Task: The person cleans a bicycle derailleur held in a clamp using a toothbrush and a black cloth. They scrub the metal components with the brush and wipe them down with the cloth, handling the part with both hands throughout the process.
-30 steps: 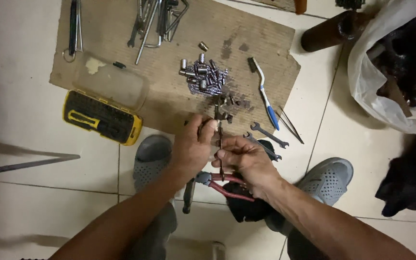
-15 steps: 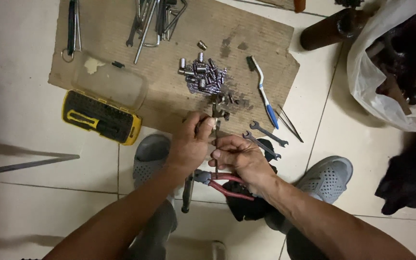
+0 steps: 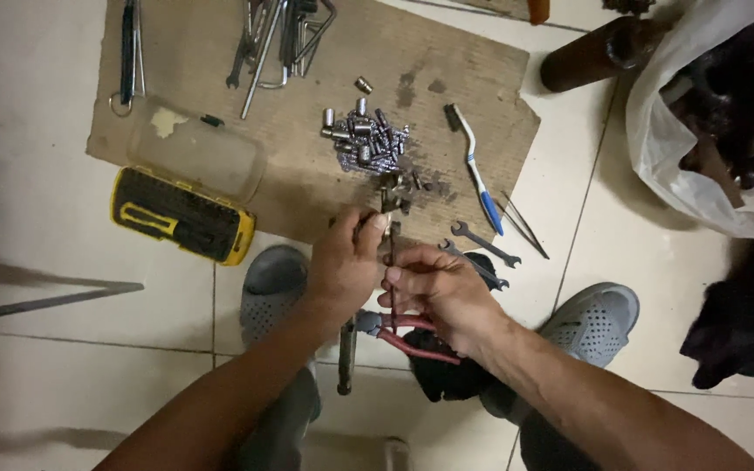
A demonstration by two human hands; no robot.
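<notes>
Just below the middle of the frame a thin dark metal rod (image 3: 389, 253) stands nearly upright between two hands, its top end carrying a small dull fitting near the cardboard's lower edge. The left hand (image 3: 346, 262) has its fingers closed around the upper part of the rod, and the right hand (image 3: 434, 288) pinches the shaft lower down with thumb and fingertips. Red-handled pliers (image 3: 407, 336) lie on the floor beneath the right wrist. Above, the cardboard sheet (image 3: 220, 78) bears a heap of small steel sockets (image 3: 366, 139), a toothbrush (image 3: 475, 170) and wrenches (image 3: 272, 39). At left a yellow bit case (image 3: 181, 214) lies open, bits in rows, its clear lid (image 3: 194, 153) beside it. The white plastic bag (image 3: 665, 148) at upper right holds dark metal parts.
</notes>
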